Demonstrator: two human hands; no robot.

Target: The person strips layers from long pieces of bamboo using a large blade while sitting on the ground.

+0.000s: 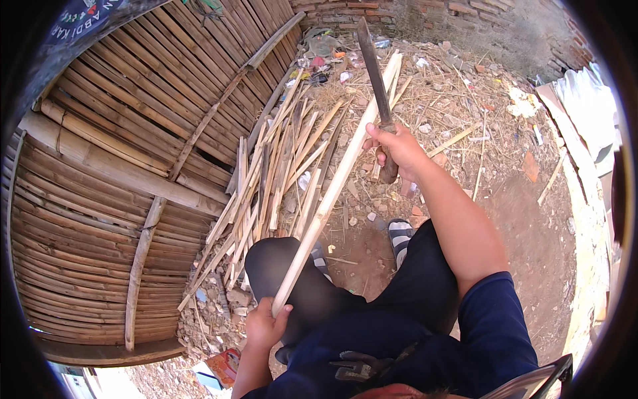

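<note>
My left hand (265, 324) is closed round the lower end of a long pale strip of split wood or bamboo (332, 194). From there the strip slants up and away to the right, passing over my left knee. In my right hand (397, 147) is a machete (374, 74) with a dark, worn blade and a brown handle. Its blade points up and away, crossing in front of the strip near the far end. My right fingers are close beside the strip; whether they touch it I cannot tell.
A loose pile of cut strips (266, 169) lies left of my legs, against a bamboo slat panel (143, 106). Straw, rubble and litter cover the dirt ground (525, 219). A brick wall (465, 20) stands at the back. My feet (400, 239) rest on the ground ahead.
</note>
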